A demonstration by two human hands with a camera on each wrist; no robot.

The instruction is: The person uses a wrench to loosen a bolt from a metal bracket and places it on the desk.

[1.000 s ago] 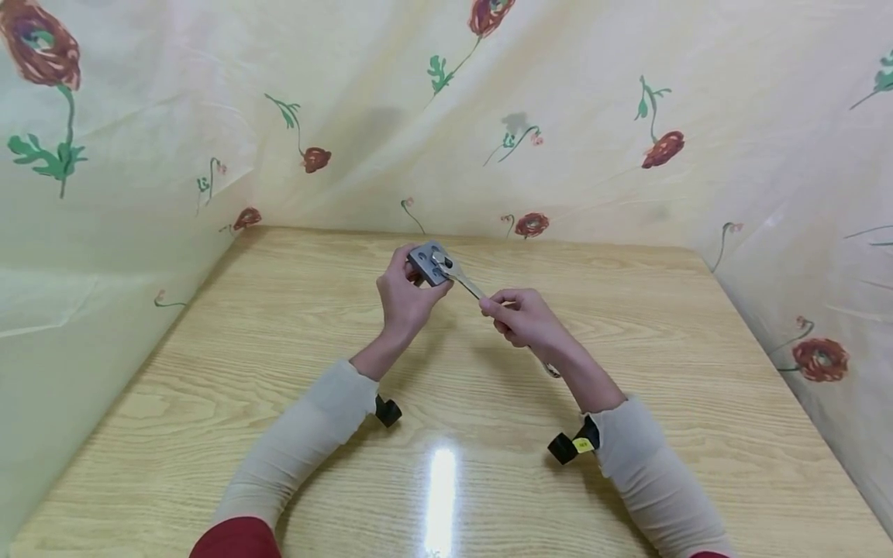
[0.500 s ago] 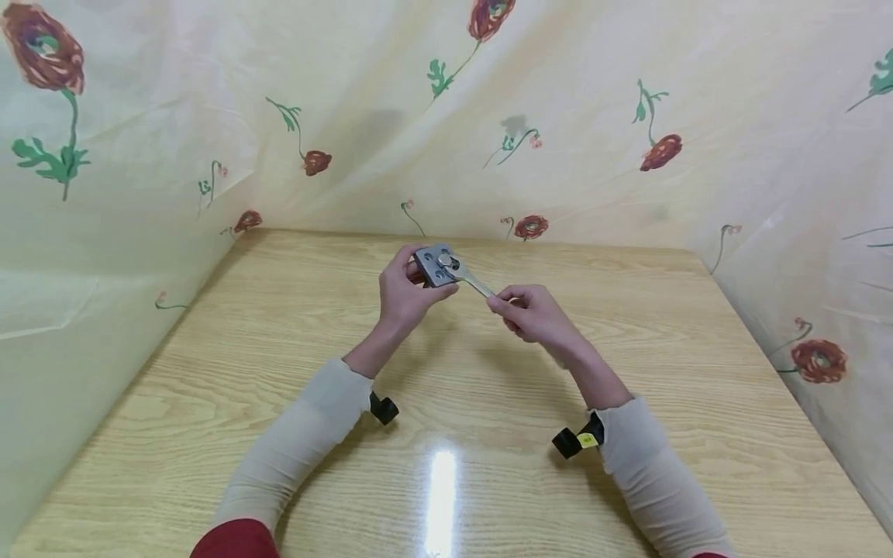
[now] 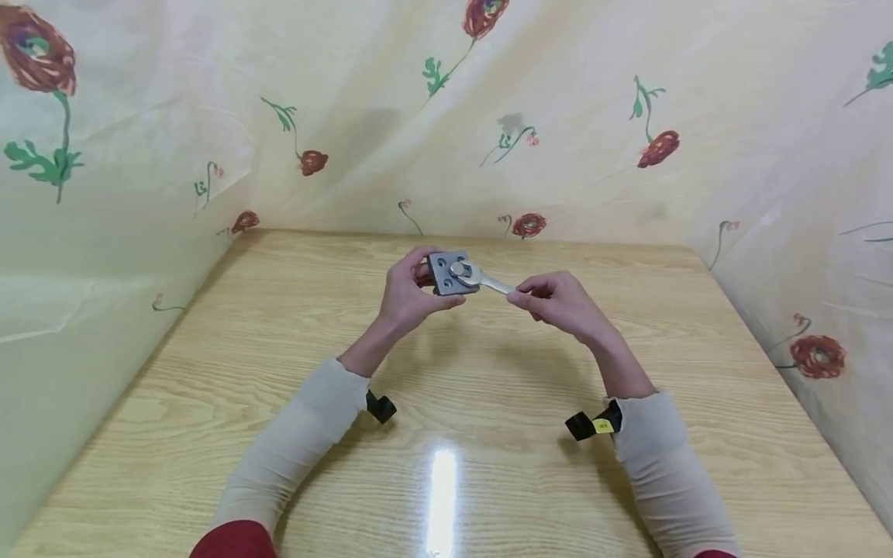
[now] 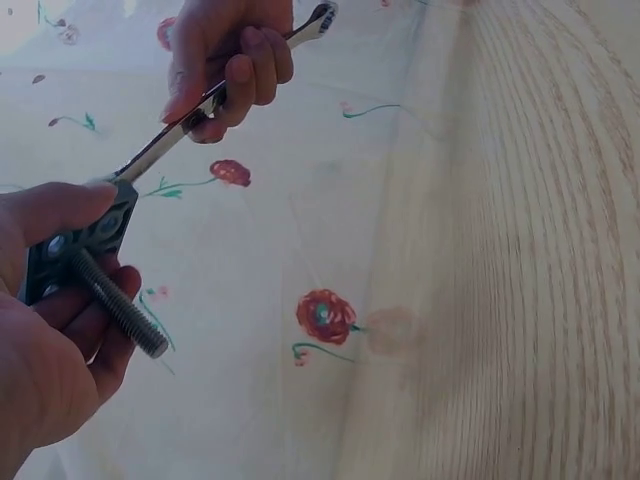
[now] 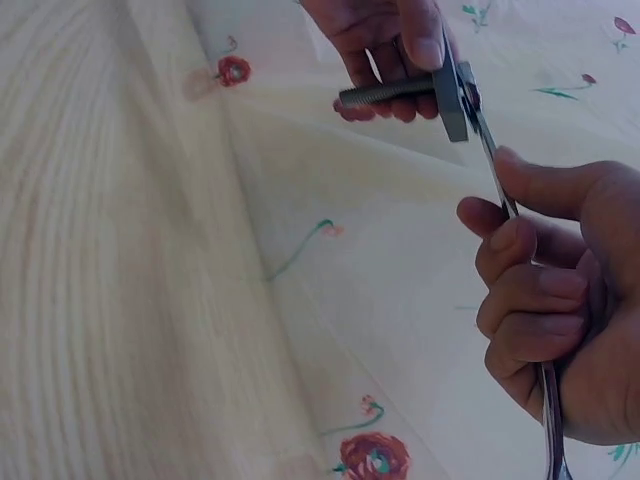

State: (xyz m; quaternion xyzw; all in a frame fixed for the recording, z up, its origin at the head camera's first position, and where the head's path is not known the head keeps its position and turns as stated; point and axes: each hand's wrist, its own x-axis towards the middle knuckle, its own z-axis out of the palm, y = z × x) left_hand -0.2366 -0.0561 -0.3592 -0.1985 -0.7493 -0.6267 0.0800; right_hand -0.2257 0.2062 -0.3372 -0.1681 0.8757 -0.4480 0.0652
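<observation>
My left hand (image 3: 406, 296) grips a grey square plate (image 3: 439, 273) by its edges, thumb along the lower side. Several holes show in its face. A bolt runs through the plate; its hex head (image 3: 457, 269) faces up toward me, and its long threaded shank (image 4: 122, 308) sticks out behind, beside the curled fingers. My right hand (image 3: 561, 302) holds a combination wrench (image 3: 497, 285) by the handle, fingers wrapped round it and thumb laid along it. The wrench's open end sits around the bolt head, flat against the plate. Its ring end (image 4: 325, 15) pokes out beyond the right hand.
Both hands are raised over a wood-grain table (image 3: 293, 310). A flower-printed sheet (image 3: 391, 155) hangs at the back and both sides. Black wrist cameras (image 3: 382, 408) stick out from beige sleeves (image 3: 300, 434). A bright light reflection lies on the table near the front.
The wrench handle has swung counterclockwise, from slanting down right to nearly level. My right hand has moved right and slightly up with it; the left hand and plate have shifted right and the plate has turned.
</observation>
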